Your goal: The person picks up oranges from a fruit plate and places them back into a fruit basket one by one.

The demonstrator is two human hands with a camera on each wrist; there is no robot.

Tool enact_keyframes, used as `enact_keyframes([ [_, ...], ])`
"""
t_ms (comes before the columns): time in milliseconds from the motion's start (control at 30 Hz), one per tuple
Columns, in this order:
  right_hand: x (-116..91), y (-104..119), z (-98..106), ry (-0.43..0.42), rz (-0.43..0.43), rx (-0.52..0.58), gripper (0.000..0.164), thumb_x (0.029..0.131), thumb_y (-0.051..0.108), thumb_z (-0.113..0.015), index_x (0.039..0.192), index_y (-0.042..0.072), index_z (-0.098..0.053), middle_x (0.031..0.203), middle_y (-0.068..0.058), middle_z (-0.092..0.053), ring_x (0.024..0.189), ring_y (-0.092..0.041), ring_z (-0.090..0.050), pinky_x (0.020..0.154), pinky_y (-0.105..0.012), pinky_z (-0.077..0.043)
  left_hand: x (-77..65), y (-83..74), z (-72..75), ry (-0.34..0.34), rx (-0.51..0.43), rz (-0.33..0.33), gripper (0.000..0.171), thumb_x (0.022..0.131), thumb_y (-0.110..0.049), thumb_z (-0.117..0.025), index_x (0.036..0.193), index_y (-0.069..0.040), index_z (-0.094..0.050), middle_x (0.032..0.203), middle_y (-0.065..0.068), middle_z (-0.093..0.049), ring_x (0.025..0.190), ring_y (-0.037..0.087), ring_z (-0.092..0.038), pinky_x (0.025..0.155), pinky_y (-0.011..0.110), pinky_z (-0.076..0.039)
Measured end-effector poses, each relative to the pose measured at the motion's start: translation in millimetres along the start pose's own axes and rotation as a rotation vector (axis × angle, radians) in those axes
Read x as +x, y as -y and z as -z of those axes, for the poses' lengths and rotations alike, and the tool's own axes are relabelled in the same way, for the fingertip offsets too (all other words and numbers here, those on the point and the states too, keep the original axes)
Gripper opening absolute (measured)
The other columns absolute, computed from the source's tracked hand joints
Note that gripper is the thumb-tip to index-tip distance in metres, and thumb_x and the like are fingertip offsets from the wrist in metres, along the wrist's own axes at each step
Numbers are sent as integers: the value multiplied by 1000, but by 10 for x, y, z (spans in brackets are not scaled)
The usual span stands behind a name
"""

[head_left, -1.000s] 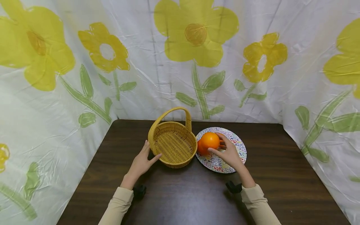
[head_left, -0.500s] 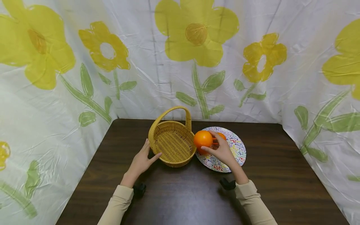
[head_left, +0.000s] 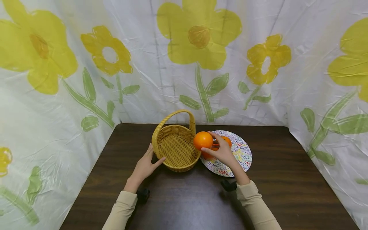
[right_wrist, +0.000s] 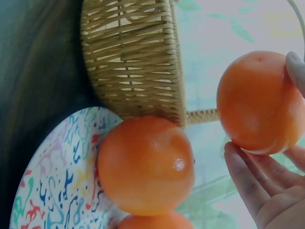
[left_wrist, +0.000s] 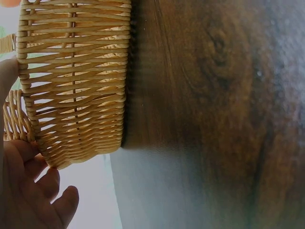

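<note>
A yellow wicker basket (head_left: 177,167) with an upright arched handle stands on the table. At its left side my left hand (head_left: 143,165) holds it, thumb over the rim and fingers near the handle's base. In the left wrist view the thumb (left_wrist: 6,75) lies on the rim. Fingers and thumb of my right hand (head_left: 225,155) grip an orange (head_left: 203,141), raised beside the basket's right rim. Two more oranges lie on a round patterned plate (head_left: 242,156): one orange (right_wrist: 145,164) near the basket, another orange (head_left: 227,140) partly behind the right hand.
The dark wooden table (head_left: 184,204) carries basket and plate side by side near its far edge. A white curtain (head_left: 149,95) with yellow flowers hangs behind and at both sides. Each wrist wears a black camera.
The right hand has lifted the orange off the plate area and carried it left, to the basket's right rim. The left hand and the basket have stayed in place.
</note>
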State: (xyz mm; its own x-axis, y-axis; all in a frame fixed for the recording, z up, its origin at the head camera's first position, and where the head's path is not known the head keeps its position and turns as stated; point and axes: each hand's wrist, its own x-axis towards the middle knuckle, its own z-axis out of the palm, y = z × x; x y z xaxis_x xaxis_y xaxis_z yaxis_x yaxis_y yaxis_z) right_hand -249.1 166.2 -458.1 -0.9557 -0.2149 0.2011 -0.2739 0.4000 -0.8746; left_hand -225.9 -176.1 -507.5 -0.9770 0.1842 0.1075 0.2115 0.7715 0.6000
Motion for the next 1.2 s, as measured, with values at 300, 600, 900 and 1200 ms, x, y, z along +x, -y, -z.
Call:
enact_keyframes([
  [300,81,-17,-55,11,5,-37,81,73,46,-75,141,21,-40,134,-6,-47,108,-28,-57,84,-39,-52,-8,15,-28,-17,-5,-8,78,86,-57,-54,148,-37,-12,156,2,-6,126,38,-42,90,55,-43],
  [600,131,-43,-164,30,11,-63,79,73,47,-75,140,23,-41,133,-4,-49,107,-25,-57,83,-37,-52,-12,12,0,-17,0,-5,78,86,-54,-57,148,-34,-14,155,4,-7,128,37,-40,92,55,-42],
  [900,164,-46,-231,56,37,-88,76,73,47,-74,139,25,-42,131,-5,-50,104,-23,-60,83,-37,-52,-37,21,-68,-10,-12,4,82,86,-54,-56,150,-31,-10,155,9,-6,137,40,-20,103,58,-29],
  [1200,227,-46,-308,74,58,-81,77,74,44,-75,139,20,-41,131,-6,-51,102,-22,-61,81,-34,-53,-3,16,-41,-35,15,-33,78,87,-54,-56,149,-28,-17,155,9,-10,140,34,-16,109,53,-22],
])
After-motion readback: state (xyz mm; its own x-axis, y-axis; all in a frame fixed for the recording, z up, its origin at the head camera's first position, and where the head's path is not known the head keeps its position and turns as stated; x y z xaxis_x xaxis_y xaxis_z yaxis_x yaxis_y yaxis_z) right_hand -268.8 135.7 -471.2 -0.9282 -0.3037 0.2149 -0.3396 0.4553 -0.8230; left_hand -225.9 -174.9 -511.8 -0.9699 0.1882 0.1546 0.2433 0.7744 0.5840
